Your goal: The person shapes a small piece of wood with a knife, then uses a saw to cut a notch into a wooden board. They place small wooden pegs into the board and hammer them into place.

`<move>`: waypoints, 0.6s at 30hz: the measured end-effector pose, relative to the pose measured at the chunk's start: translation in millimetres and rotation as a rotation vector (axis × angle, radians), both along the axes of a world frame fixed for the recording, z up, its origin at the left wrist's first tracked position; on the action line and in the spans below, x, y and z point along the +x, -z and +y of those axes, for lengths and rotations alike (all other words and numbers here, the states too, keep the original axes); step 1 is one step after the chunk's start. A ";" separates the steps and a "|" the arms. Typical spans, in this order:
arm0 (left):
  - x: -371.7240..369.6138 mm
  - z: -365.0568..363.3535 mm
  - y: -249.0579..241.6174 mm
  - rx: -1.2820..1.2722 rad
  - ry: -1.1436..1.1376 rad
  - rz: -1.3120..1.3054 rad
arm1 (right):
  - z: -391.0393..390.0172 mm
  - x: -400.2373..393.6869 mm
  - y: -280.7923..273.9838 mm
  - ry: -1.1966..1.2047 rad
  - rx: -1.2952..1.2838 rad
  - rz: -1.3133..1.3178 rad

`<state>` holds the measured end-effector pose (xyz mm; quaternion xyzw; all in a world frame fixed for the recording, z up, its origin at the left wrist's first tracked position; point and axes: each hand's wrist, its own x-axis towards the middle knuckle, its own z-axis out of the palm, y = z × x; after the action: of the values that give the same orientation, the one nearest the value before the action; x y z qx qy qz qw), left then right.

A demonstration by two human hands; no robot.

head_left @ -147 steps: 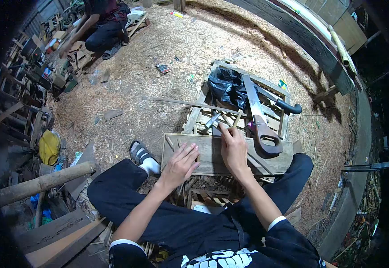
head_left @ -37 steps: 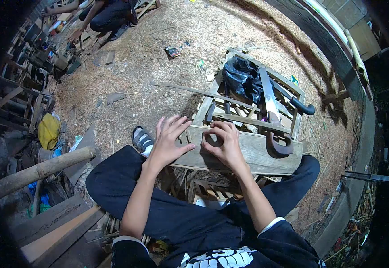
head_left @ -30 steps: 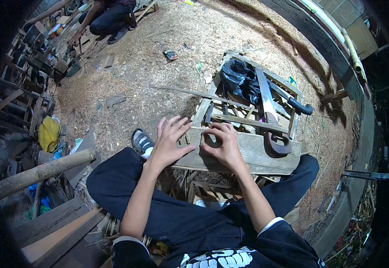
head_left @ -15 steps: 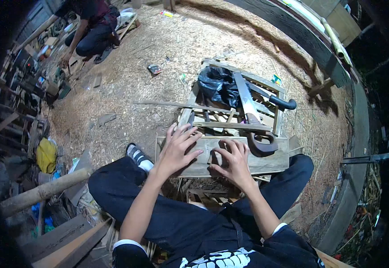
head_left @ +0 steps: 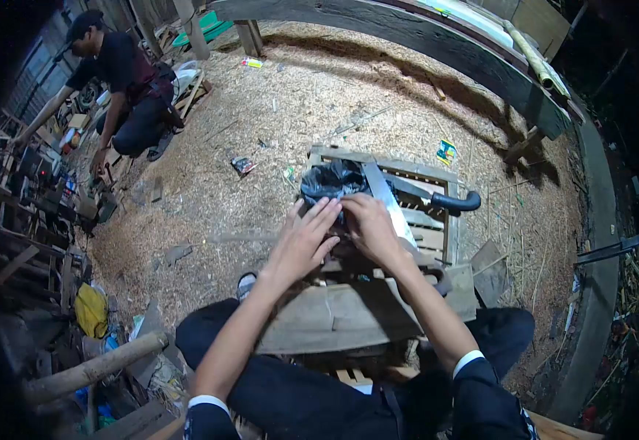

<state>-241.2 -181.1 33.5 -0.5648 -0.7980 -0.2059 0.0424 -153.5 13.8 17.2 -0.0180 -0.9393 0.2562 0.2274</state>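
In the head view, the left hand (head_left: 301, 238) and right hand (head_left: 371, 229) reach over the near side of a black plastic bag (head_left: 330, 178), which sits at the far left corner of a slatted wooden frame (head_left: 448, 176) on the ground. The left grip is wide, thumb apart from straight fingers; the right fingers bend down, and whether that grip pinches anything I cannot tell. A handsaw (head_left: 383, 192) lies just right of the bag, running from the frame's far edge toward its near edge, partly behind the right forearm. Further right, a tool's curved black handle (head_left: 457, 201) juts past the frame's right edge. A wooden board (head_left: 312, 323) spans the lap below the near edge. At upper left, a co-worker (head_left: 134, 92) crouches.
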 end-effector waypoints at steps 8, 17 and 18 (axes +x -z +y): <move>-25.2 9.6 23.5 -0.167 -0.216 0.013 | 17.5 -37.0 15.9 0.060 0.040 -0.129; -27.2 21.3 19.5 -0.112 -0.219 -0.026 | 5.9 -58.9 22.9 0.202 0.333 -0.296; -27.5 20.8 21.2 -0.110 -0.221 -0.016 | 3.8 -59.6 21.7 0.209 0.373 -0.314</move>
<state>-268.7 -160.3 12.3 -0.4734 -0.8657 -0.1602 0.0274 -213.1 17.5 -4.5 -0.1125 -0.9871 0.0478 0.1034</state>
